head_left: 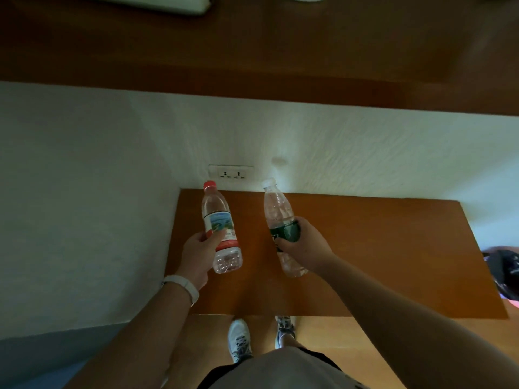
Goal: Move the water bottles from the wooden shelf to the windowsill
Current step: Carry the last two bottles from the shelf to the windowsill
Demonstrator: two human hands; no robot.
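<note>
Left grip (198,254) clasps red-capped bottle (219,220), right grip (303,242) green-labelled bottle (276,206), over left half of wooden shelf (379,248).

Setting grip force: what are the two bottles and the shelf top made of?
Red-capped bottle: thin clear plastic, glossy; see-through wall ridged near the base, printed film label.
White-capped bottle: same clear plastic, with a dark green label.
Shelf top: orange-brown wood or wood-look laminate, smooth satin; no grain visible, so unsure.
</note>
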